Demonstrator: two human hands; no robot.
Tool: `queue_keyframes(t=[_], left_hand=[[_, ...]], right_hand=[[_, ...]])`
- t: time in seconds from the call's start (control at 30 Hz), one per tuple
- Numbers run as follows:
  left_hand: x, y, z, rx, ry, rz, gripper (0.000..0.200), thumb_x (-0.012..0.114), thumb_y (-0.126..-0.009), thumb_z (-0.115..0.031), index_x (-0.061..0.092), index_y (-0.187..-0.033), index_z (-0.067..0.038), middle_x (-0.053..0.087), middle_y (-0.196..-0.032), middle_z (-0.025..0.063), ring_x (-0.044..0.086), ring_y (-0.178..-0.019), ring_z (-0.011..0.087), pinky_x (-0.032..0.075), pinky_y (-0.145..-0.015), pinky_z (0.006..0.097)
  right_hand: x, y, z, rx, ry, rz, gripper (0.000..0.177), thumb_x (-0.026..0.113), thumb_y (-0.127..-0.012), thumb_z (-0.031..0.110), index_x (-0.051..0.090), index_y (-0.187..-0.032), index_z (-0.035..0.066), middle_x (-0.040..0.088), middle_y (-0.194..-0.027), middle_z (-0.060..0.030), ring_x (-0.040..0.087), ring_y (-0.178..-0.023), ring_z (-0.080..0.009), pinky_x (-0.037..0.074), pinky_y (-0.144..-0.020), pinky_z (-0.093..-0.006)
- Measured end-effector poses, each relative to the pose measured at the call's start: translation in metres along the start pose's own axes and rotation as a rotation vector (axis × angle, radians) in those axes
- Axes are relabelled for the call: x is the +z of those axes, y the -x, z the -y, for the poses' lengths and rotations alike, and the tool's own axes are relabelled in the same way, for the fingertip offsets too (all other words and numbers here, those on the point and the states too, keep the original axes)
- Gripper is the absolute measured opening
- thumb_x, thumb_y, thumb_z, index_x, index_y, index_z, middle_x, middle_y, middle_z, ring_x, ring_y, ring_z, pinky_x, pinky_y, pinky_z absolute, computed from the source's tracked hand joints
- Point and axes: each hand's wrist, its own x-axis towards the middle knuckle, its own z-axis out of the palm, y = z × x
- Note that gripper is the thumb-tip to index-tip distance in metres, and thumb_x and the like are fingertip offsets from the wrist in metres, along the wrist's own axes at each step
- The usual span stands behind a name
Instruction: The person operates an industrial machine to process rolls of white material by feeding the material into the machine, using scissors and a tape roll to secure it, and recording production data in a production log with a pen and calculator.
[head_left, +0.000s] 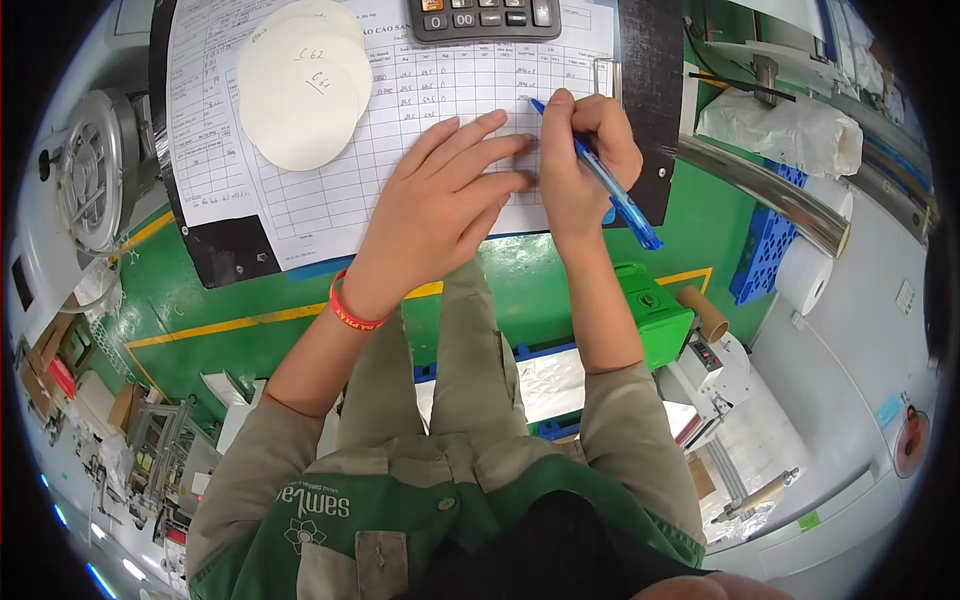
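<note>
Down below, the green floor (560, 265) spread wide under the person's legs, and over it lay the dark table (650, 60), carrying everything that mattered. Across most of that table sat the big ruled sheet (330, 200), a grid with handwritten entries filling its upper rows. On the sheet's left part rested a stack of round white discs (300, 95), the top ones marked in pen, and at the far edge a calculator (485, 18) sat on the paper, only partly in view. The left hand (440, 205) was pressed flat on the sheet, fingers spread and its grip wide, holding nothing, just pinning the page near the middle. Right beside it, touching its fingertips, the right hand (590, 150) had its grip closed on a blue pen (605, 185), thumb and fingers pinching the barrel. The pen stood tilted, tip down on a grid cell near the sheet's right edge. An orange wristband (350, 312) circled the left wrist.
</note>
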Motion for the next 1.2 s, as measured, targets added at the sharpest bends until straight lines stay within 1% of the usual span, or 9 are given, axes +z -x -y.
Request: queue_keyframes(t=[0.77,0.87,0.9,0.97,1.0,1.03,1.1,1.13,1.2], left_hand=[[0.001,0.0,0.0,-0.043,0.087,-0.027,0.016,0.061,-0.077,-0.003,0.067,-0.09,-0.011,0.061,-0.117,0.0023,0.049,-0.122,0.0243,0.037,-0.101,0.0425],[-0.001,0.001,-0.002,-0.047,0.102,-0.05,0.02,0.06,-0.075,-0.001,0.067,-0.089,-0.012,0.061,-0.116,0.0018,0.05,-0.121,0.0238,0.037,-0.101,0.0437],[-0.003,0.002,-0.002,-0.049,0.13,-0.045,0.021,0.059,-0.074,0.0,0.067,-0.089,-0.013,0.062,-0.116,0.0016,0.05,-0.121,0.0237,0.037,-0.101,0.0443],[-0.006,0.003,0.0,-0.038,0.143,-0.062,0.025,0.057,-0.07,0.001,0.067,-0.087,-0.014,0.062,-0.114,0.0013,0.051,-0.121,0.024,0.037,-0.101,0.0453],[-0.005,0.004,0.001,-0.027,0.147,-0.047,0.022,0.056,-0.07,0.0,0.066,-0.086,-0.013,0.062,-0.113,0.0011,0.05,-0.122,0.023,0.037,-0.102,0.0443],[-0.007,0.005,0.001,-0.017,0.153,-0.029,0.02,0.056,-0.07,0.0,0.064,-0.084,-0.012,0.061,-0.112,0.0008,0.049,-0.122,0.0221,0.037,-0.103,0.0433],[-0.008,0.004,-0.001,-0.02,0.157,-0.05,0.018,0.056,-0.07,-0.001,0.064,-0.082,-0.012,0.062,-0.108,0.0017,0.05,-0.12,0.0228,0.037,-0.103,0.0438],[-0.007,0.005,0.0,-0.025,0.169,-0.053,0.018,0.056,-0.07,-0.001,0.064,-0.082,-0.012,0.062,-0.106,0.0022,0.05,-0.119,0.0232,0.037,-0.103,0.0438],[-0.005,0.007,0.001,-0.025,0.175,-0.064,0.018,0.056,-0.07,-0.001,0.064,-0.082,-0.012,0.062,-0.104,0.0027,0.051,-0.118,0.0236,0.037,-0.103,0.0438]], right_hand=[[-0.002,0.001,-0.003,-0.051,0.043,-0.012,0.029,0.06,-0.081,-0.004,0.039,-0.061,0.002,0.04,-0.055,-0.0031,0.036,-0.049,-0.01,0.03,-0.045,-0.0262],[-0.004,-0.002,-0.001,0.106,-0.343,-0.164,0.022,0.062,-0.086,0.002,0.043,-0.075,0.004,0.047,-0.066,-0.0005,0.041,-0.052,-0.0063,0.034,-0.047,-0.024],[-0.01,0.0,0.003,0.172,-0.311,-0.095,0.02,0.055,-0.094,0.018,0.046,-0.086,0.002,0.056,-0.071,-0.0077,0.048,-0.054,-0.0077,0.038,-0.05,-0.0213],[-0.011,-0.012,0.03,0.253,-0.423,0.067,0.031,0.045,-0.098,0.028,0.054,-0.091,0.0,0.064,-0.086,-0.0095,0.054,-0.056,-0.0091,0.044,-0.053,-0.0225],[-0.011,-0.014,0.016,0.145,-0.423,0.247,0.047,0.035,-0.099,0.04,0.057,-0.094,-0.001,0.066,-0.097,-0.0133,0.057,-0.06,-0.0101,0.046,-0.055,-0.022],[-0.007,-0.02,0.019,0.15,-0.44,0.334,0.036,0.045,-0.097,0.035,0.059,-0.089,0.002,0.067,-0.099,-0.01,0.06,-0.078,-0.0166,0.048,-0.071,-0.0289],[0.01,-0.038,0.022,-0.325,0.077,0.377,0.023,0.055,-0.091,0.029,0.059,-0.09,0.007,0.068,-0.102,-0.0045,0.051,-0.104,-0.0236,0.036,-0.09,-0.0371],[0.018,-0.042,0.024,-0.333,0.075,0.379,0.023,0.055,-0.091,0.029,0.059,-0.09,0.007,0.068,-0.102,-0.0045,0.051,-0.104,-0.0236,0.036,-0.09,-0.0371],[0.032,-0.046,0.027,-0.394,0.223,0.438,0.014,0.06,-0.086,0.024,0.059,-0.09,0.01,0.068,-0.105,0.0012,0.038,-0.118,-0.0276,0.022,-0.096,-0.0405]])
